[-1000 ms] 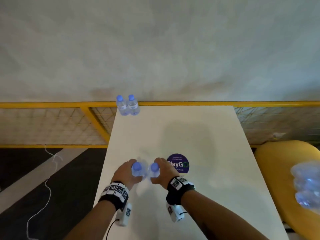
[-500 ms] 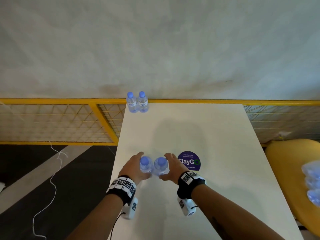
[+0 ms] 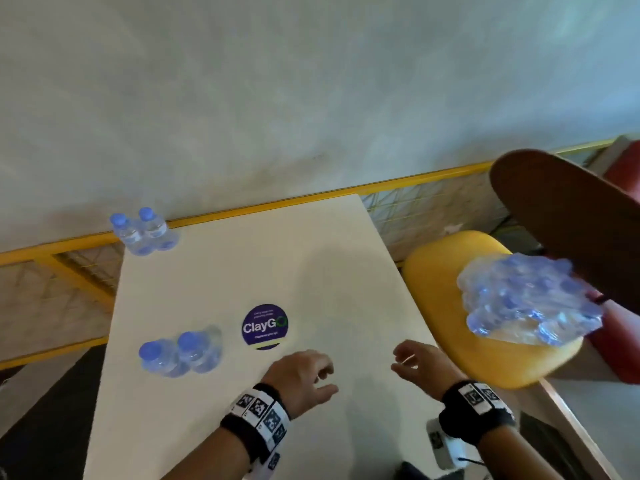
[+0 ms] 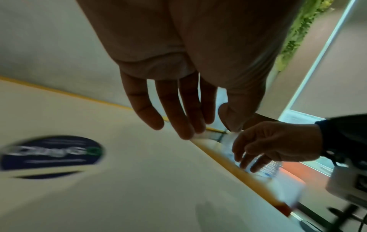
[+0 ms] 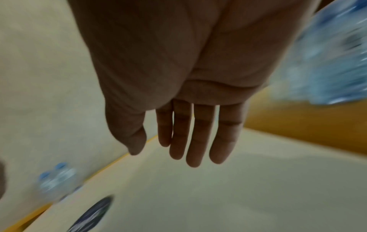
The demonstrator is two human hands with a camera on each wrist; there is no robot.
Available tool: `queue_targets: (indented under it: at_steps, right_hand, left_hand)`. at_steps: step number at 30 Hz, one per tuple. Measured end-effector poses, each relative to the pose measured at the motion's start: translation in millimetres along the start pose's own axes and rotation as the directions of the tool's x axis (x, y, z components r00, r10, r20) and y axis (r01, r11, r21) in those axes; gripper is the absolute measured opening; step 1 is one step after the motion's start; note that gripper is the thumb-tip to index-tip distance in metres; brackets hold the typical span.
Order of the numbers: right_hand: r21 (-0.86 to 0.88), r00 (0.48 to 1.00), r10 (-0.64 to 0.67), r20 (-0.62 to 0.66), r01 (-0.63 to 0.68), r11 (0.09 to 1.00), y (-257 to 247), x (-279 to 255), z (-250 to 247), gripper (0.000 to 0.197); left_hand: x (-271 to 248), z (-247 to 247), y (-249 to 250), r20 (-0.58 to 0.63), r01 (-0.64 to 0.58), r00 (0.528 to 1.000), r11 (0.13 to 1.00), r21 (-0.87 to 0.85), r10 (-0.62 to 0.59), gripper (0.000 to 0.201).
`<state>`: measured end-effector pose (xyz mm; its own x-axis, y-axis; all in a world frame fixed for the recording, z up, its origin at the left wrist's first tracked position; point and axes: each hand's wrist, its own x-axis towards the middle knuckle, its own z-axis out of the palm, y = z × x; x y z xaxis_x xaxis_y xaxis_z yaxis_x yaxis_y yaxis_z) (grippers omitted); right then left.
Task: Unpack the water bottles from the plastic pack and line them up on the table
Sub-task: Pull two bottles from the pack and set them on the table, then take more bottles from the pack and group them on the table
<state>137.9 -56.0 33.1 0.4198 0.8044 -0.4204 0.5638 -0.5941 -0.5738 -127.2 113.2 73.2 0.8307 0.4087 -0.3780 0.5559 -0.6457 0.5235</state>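
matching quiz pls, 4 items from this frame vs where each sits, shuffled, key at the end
Things:
1. near bottle pair
2. far bottle pair
3. plastic pack
4. round sticker

Places:
A. on the yellow chair right of the table
B. far left corner of the table, by the yellow rail
C. flat on the tabletop, between the near pair and the hands
D. near left part of the table, left of the sticker

Pairs: 1-D, 2-B, 3-A, 4-C

pack [image 3: 526,299] on chair [image 3: 450,271], right of table [image 3: 277,271].
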Motion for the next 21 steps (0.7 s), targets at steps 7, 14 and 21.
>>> queue_targets:
  at_steps: [7,14,21]
  right_hand:
    - [0.298,0.818,0.443,-0.366,-0.347,0.889,174,-49,-110,0.045]
    - [0.390,0.676,0.593,-0.437,-0.452,0.802,265,-38,-170,0.085]
    - [0.413,0.683,0.561,-0.467,-0.392,0.822,293,-9,-178,0.089]
  left_hand:
    - [120,77,160,0.177,-0.110,0.977,0.991,-0.080,0.123,0.050]
    - [219,145,277,0.154,-0.028,0.986,0.976,-0.217,0.063,0.087]
    - [271,183,314,0.058,0.170,0.986,0.923,-0.346,-0.160,0.106]
